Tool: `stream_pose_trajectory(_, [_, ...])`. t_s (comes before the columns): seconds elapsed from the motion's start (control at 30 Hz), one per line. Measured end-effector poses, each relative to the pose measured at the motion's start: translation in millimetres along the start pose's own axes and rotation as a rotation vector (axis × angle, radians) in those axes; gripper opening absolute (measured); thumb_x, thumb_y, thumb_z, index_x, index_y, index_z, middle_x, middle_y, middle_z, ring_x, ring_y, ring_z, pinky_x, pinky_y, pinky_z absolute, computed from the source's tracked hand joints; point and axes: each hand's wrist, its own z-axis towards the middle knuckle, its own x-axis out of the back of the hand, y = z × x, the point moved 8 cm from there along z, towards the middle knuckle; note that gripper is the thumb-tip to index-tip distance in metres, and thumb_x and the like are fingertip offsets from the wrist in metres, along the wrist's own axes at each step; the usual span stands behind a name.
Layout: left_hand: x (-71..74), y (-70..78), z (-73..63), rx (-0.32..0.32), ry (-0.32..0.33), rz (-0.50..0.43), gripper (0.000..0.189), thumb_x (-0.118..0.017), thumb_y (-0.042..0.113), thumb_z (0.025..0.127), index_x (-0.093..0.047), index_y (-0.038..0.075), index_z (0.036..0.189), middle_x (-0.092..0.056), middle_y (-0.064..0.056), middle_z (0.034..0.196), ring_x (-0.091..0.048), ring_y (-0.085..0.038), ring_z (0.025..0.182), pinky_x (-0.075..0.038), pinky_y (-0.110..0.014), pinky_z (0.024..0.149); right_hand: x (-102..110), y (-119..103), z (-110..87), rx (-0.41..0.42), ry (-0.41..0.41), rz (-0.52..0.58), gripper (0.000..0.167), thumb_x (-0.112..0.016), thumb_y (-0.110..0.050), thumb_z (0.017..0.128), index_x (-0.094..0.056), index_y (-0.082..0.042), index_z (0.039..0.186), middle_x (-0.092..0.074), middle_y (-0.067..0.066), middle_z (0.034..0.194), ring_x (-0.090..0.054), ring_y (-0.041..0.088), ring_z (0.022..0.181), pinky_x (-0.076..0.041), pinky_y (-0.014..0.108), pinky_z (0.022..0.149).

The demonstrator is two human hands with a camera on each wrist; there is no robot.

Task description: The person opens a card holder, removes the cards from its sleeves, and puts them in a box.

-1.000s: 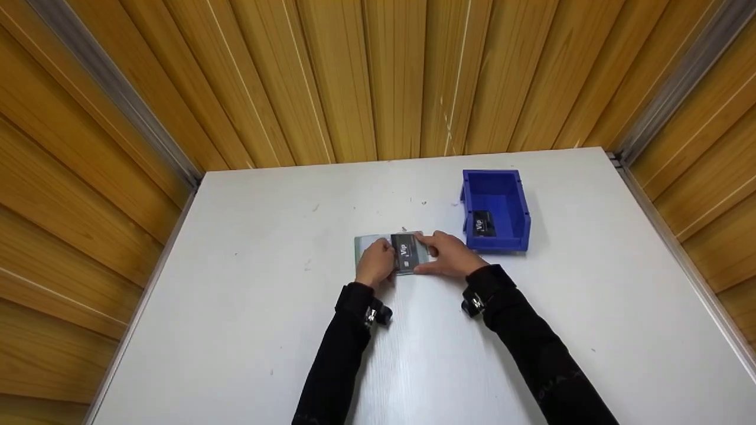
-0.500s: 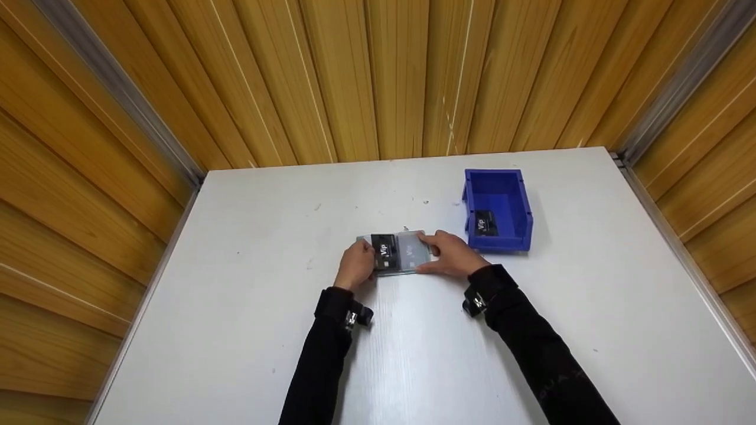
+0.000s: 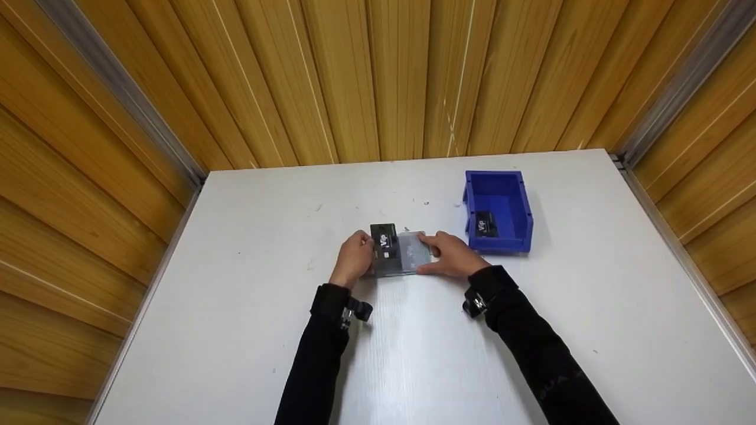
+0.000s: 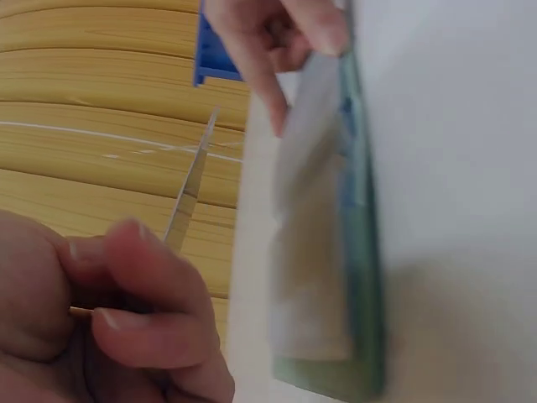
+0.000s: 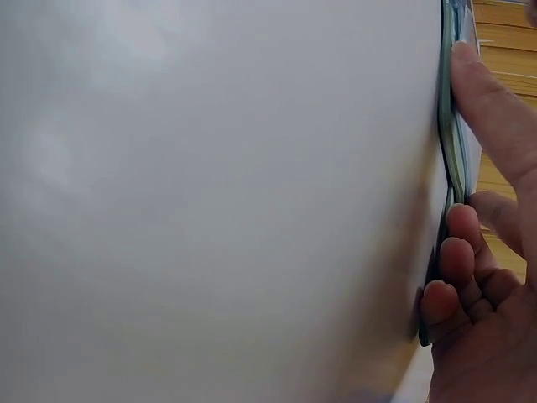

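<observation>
In the head view, my left hand (image 3: 354,255) pinches a black card marked "Vip" (image 3: 384,237) by its left side, over the left page of a card holder (image 3: 415,254) with clear sleeves. Seen from the left wrist, the card (image 4: 191,180) stands up thin and nearly edge-on beyond the curled fingers, with the holder's green edge (image 4: 365,252) to its right. My right hand (image 3: 452,255) grips the holder's right end, thumb and fingers spread across it. The right wrist view shows its fingertips (image 5: 457,259) along the holder's edge.
A blue bin (image 3: 518,243) stands behind and right of the right hand, with another black "Vip" card (image 3: 485,224) inside. The white table (image 3: 266,236) runs back to a wood-patterned wall (image 3: 342,82).
My left hand has moved left, and the holder's frosted right page now shows. The black card has since shifted away from me, rising past the holder's far edge. The right hand stays put.
</observation>
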Motion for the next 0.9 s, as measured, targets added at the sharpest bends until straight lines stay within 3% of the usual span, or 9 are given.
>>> stream_pose_trajectory(0.3, [5.7,28.6,-7.5,-0.055,-0.023,-0.116,0.017,-0.045,0.012,0.109,-0.057,0.003,0.099,-0.045,0.004,0.061,-0.046,-0.009,0.045,-0.038,-0.021,0.044,-0.6,3.6,0.2,-0.001,0.008,-0.017,0.090,-0.086,-0.040,0.085,-0.042,-0.007,0.157,-0.043,0.005,0.091,-0.038,0.018,0.081,-0.032,0.032,0.070])
stream_pose_trajectory(0.77, [5.2,25.5,-6.0,-0.049,-0.018,-0.120,0.016,-0.045,0.011,0.108,-0.055,0.005,0.096,-0.047,0.004,0.063,-0.046,-0.009,0.045,-0.039,-0.021,0.046,2.8,1.1,2.6,-0.024,-0.025,0.035,0.094,-0.086,-0.038,0.085,-0.038,-0.006,0.159,-0.052,0.006,0.094,-0.045,0.017,0.083,-0.039,0.031,0.073])
stream_pose_trajectory(0.9, [4.3,25.9,-6.2,-0.054,-0.027,-0.116,0.017,-0.045,0.011,0.108,-0.055,0.003,0.098,-0.047,0.003,0.061,-0.045,-0.009,0.044,-0.038,-0.021,0.044,12.7,-6.2,5.2,-0.011,0.066,0.141,0.072,-0.075,-0.031,0.096,-0.045,-0.002,0.155,-0.061,0.007,0.095,-0.054,0.017,0.086,-0.045,0.033,0.079])
